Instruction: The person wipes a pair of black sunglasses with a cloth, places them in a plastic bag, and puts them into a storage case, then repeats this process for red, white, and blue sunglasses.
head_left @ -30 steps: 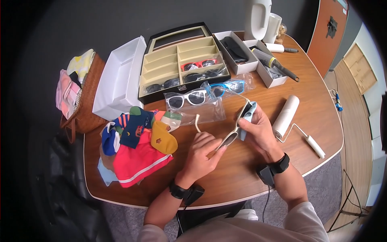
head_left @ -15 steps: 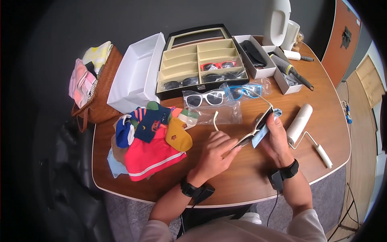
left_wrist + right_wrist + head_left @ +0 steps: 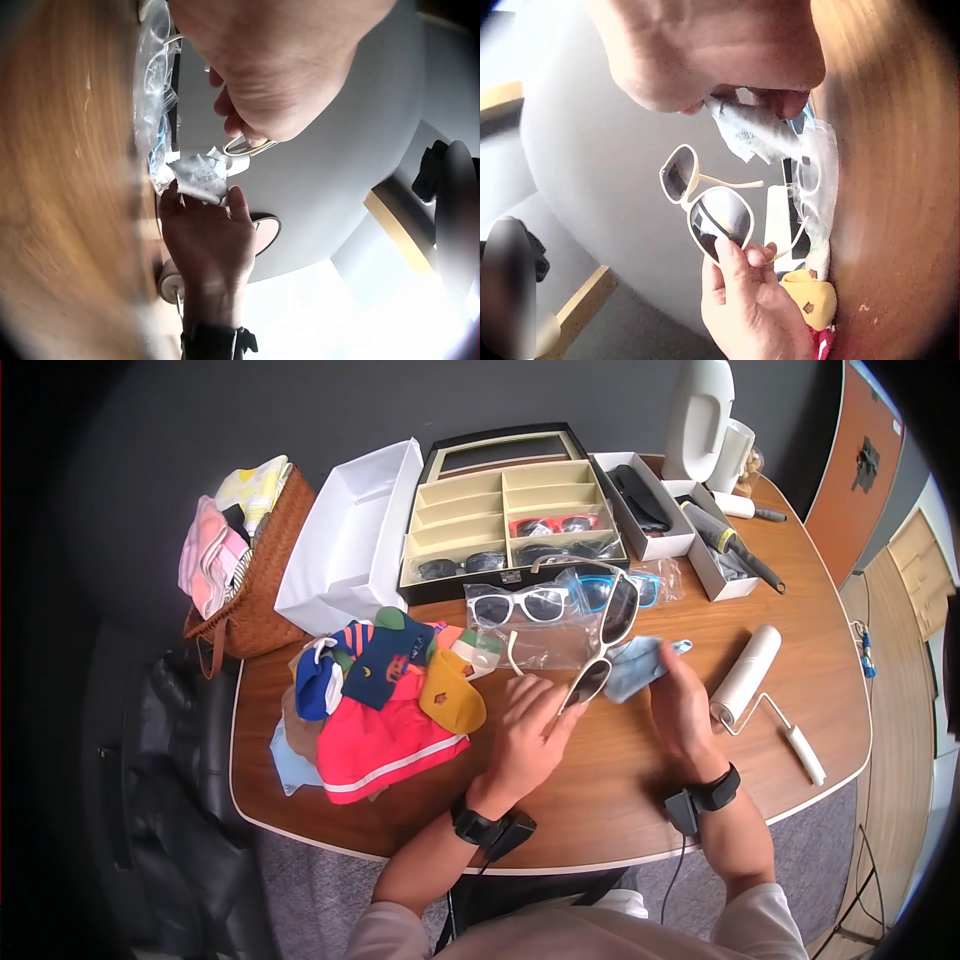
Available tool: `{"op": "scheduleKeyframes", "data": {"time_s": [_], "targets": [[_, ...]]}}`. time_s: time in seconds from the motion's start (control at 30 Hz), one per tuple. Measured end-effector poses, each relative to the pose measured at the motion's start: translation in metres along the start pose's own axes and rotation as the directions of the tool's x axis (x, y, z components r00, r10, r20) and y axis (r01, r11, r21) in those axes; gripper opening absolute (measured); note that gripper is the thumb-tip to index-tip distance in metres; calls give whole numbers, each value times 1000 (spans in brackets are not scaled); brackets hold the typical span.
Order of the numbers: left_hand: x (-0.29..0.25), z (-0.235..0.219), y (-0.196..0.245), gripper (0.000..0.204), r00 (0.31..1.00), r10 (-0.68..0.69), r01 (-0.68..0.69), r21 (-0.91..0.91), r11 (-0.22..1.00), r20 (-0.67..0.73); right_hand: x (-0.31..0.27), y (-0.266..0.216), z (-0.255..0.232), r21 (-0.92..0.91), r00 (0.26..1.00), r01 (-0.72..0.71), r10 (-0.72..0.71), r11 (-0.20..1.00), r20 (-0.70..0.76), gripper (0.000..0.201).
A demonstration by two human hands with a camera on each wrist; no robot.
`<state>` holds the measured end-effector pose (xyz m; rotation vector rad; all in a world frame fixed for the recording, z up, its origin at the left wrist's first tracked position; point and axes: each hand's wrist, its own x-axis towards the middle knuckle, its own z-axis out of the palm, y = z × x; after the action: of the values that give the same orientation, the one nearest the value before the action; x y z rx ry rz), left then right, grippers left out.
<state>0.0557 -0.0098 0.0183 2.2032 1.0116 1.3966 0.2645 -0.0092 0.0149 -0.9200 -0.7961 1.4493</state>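
Above the bench (image 3: 590, 790), the cloth (image 3: 635, 670) is right of the held sunglasses (image 3: 618, 616); the clothes pile (image 3: 375, 705) lies left, the lint roller (image 3: 747, 670) right, the display case (image 3: 470, 507) behind.

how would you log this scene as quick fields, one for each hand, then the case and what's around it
left hand: grips cream-framed sunglasses
right hand: pinches light blue cloth
display case: lid open; red-framed sunglasses and dark sunglasses inside
in front of case: white-framed sunglasses and blue-framed sunglasses, in clear plastic
left of hands: clothing pile
right of hands: white roller
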Motion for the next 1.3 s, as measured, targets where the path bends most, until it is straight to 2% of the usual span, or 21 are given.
{"op": "scheduleKeyframes", "data": {"time_s": [0.07, 0.2, 0.3, 0.43, 0.47, 0.53, 0.6, 0.7, 0.83, 0.93, 1.03, 1.13, 1.23, 1.3], "targets": [[-1, 1, -1, 17, 1000, -9, 9, -1, 1000, -8, -6, 2, 2, -153, 999, 23, -19, 988, 31, 36], [0, 1, 3, 18, 1000, -18, 18, -23, 1000, -3, -12, -1, 15, -181, 993, 67, -47, 981, 111, 34], [0, -1, 3, 19, 999, -53, 52, -49, 997, -3, -15, -7, 18, -68, 978, 4, 11, 998, 210, 36], [-1, -2, 1, 20, 997, -60, 57, -60, 997, -39, -8, 5, 11, -133, 996, 85, -83, 988, 18, 44], [-1, -2, 1, 21, 998, -60, 58, -60, 996, -33, -7, 3, 10, -109, 996, 87, -87, 990, 6, 47], [-1, -1, 2, 22, 999, -45, 43, -72, 997, -27, -8, -5, 10, 97, 997, 16, -23, 995, 75, 49], [0, 0, 3, 24, 1000, -17, 15, -96, 995, -26, -8, -8, 10, 280, 983, -81, 31, 957, 179, 51], [0, 1, 5, 27, 998, -31, 35, -68, 997, 61, -7, -2, 7, 438, 948, -205, 65, 875, 313, 51], [-1, 0, 2, 31, 994, -87, 93, -82, 992, 70, -5, 2, 9, 523, 911, -277, 47, 806, 410, 50], [0, 1, 2, 33, 997, -71, 72, -103, 992, 10, -9, -11, 15, 567, 882, -414, 159, 712, 444, 57], [-4, -2, 4, 34, 990, -122, 131, -151, 980, 67, -5, -1, 6, 514, 841, -477, 202, 713, 501, 62], [-5, 1, 6, 35, 993, -105, 112, -159, 981, 52, -6, 16, -1, 583, 840, -512, 225, 631, 494, 57], [-2, 1, 9, 35, 996, -94, 92, -143, 985, -9, -10, 11, 7, 546, 819, -513, 186, 662, 543, 53], [-5, 3, 5, 38, 995, -94, 88, -127, 988, -44, -13, 0, 18, 555, 859, -449, 167, 700, 485, 52]]}}
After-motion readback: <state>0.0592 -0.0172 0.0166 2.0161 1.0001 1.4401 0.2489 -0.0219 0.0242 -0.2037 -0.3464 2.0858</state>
